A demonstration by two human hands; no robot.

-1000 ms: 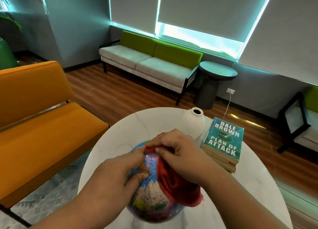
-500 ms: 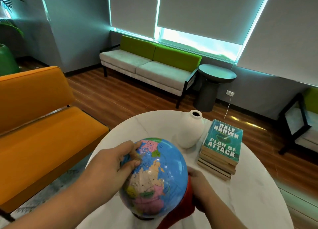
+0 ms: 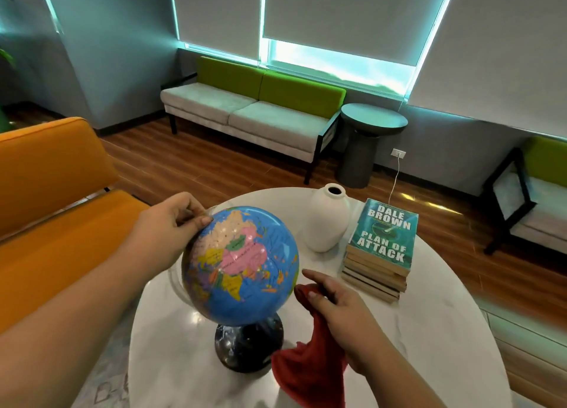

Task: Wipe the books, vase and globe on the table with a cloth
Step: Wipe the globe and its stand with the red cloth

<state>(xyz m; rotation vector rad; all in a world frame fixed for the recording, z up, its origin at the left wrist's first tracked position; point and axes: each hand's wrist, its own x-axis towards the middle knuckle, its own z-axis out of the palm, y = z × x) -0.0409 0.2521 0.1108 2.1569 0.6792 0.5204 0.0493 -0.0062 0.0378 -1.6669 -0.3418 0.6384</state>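
A: How do things stand, from the biggest down?

B: The round white tabletop (image 3: 429,331) carries all. On its near left part stands the globe (image 3: 242,263), on a dark foot (image 3: 248,346), and the ball leans a little to the left over it. At the far right lies the stack of books (image 3: 383,248). The white vase (image 3: 326,220) stands just beside the stack, on its left, behind the globe.

A: And the cloth?

B: The red cloth (image 3: 306,371) hangs from the right hand (image 3: 337,306), which grasps it between thumb and fingers, the forefinger stretched toward the ball. The upper end of the cloth is just beside the lower right side of the globe. Whether it touches, I cannot tell.

A: The left hand?

B: The left hand (image 3: 171,220) holds the ball at its upper left edge with curled fingers. I think this is to steady it or to turn it.

A: Which relation decides the next move?

B: The globe lies directly left of the hand with the cloth, very near, so a short sideways stroke should reach it. The books and vase lie forward of that same hand, nearer to it than to the left one.
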